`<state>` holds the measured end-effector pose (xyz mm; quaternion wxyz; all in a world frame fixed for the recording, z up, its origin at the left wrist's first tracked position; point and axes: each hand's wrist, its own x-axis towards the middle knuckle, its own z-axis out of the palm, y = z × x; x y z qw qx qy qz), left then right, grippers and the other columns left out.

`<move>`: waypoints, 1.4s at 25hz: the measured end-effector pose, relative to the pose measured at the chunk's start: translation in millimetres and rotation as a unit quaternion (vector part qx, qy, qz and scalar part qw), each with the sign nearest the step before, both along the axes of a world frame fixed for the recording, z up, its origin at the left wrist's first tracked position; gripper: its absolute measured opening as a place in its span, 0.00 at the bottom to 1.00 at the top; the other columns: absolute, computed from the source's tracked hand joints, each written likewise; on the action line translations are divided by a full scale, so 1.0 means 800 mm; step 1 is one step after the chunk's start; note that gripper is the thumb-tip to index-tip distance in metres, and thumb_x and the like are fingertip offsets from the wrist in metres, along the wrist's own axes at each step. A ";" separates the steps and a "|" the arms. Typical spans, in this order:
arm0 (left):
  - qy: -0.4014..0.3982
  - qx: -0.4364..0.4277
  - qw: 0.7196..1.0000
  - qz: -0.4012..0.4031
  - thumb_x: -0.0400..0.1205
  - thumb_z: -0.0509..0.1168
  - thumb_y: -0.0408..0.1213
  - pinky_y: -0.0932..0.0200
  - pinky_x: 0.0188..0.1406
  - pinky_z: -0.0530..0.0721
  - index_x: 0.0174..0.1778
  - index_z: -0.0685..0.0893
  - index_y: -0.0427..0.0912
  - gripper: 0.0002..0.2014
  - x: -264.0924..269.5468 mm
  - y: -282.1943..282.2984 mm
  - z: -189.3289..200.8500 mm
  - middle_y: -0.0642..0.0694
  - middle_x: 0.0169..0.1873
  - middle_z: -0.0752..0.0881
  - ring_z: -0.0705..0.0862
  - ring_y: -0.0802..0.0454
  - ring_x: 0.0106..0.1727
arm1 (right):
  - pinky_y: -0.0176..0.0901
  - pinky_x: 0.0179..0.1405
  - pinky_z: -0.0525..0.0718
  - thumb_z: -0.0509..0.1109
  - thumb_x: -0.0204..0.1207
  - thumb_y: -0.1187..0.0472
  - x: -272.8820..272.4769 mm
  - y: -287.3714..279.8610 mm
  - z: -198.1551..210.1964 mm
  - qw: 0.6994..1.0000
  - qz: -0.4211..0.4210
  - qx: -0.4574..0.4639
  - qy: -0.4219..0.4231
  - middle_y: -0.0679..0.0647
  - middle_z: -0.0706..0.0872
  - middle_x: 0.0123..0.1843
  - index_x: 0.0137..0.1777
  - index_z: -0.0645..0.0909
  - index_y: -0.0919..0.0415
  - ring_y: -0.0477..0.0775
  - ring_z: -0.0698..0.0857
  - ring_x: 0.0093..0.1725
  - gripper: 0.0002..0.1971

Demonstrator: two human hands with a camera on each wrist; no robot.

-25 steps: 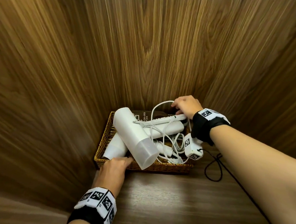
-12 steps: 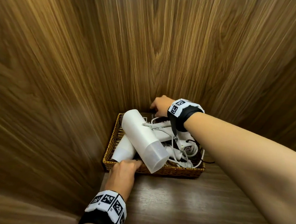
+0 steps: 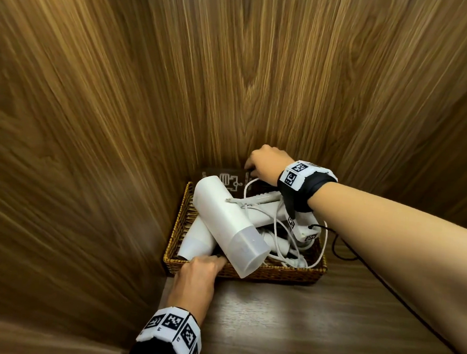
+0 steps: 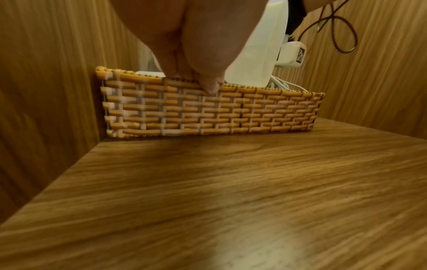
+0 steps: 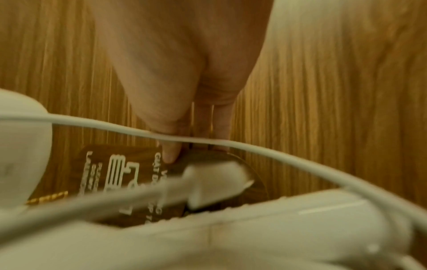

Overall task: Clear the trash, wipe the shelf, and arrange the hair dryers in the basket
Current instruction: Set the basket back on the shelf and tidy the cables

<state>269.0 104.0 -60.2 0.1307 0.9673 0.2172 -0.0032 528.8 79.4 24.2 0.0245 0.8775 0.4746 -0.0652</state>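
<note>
Two white hair dryers [image 3: 224,226] are piled crosswise in the wicker basket [image 3: 289,274], white cords [image 3: 300,236] tangled at its right side; top dryer's nozzle overhangs the front rim. Basket is set on the wooden shelf [image 3: 298,333], tight against the left wall and close to the back panel. Front rim is pinched by the left hand [image 3: 196,278]. A dark printed sign card [image 5: 129,169] behind the dryers is gripped by the right hand [image 3: 265,162].
</note>
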 end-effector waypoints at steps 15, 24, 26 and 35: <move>0.036 0.020 0.999 0.003 0.79 0.51 0.24 0.50 0.56 0.85 0.66 0.75 0.64 0.30 -0.001 -0.011 0.013 0.49 0.60 0.85 0.85 0.45 0.58 | 0.48 0.72 0.71 0.55 0.83 0.59 -0.023 -0.292 -0.040 0.865 -0.370 0.282 0.188 0.64 0.74 0.75 0.81 0.60 0.49 0.64 0.74 0.73 0.26; 0.038 0.065 0.997 -0.003 0.81 0.52 0.24 0.51 0.56 0.85 0.70 0.75 0.64 0.30 0.000 -0.006 0.002 0.46 0.59 0.86 0.86 0.42 0.57 | 0.58 0.77 0.64 0.75 0.68 0.42 -0.060 -0.291 -0.127 0.833 -0.509 0.105 0.190 0.70 0.56 0.79 0.84 0.48 0.51 0.72 0.63 0.78 0.51; 0.031 0.070 0.997 -0.001 0.81 0.51 0.24 0.51 0.56 0.84 0.70 0.75 0.64 0.30 -0.001 -0.006 0.000 0.45 0.58 0.86 0.86 0.41 0.56 | 0.61 0.76 0.64 0.75 0.68 0.43 -0.053 -0.290 -0.133 0.841 -0.508 0.107 0.153 0.68 0.55 0.79 0.83 0.49 0.51 0.71 0.62 0.77 0.50; 0.027 0.065 0.998 0.001 0.81 0.53 0.23 0.48 0.57 0.84 0.69 0.76 0.62 0.30 -0.001 -0.008 0.001 0.46 0.58 0.87 0.86 0.40 0.57 | 0.62 0.75 0.67 0.63 0.78 0.44 -0.043 -0.291 -0.152 0.906 -0.418 0.047 0.046 0.61 0.63 0.78 0.79 0.62 0.52 0.65 0.64 0.76 0.31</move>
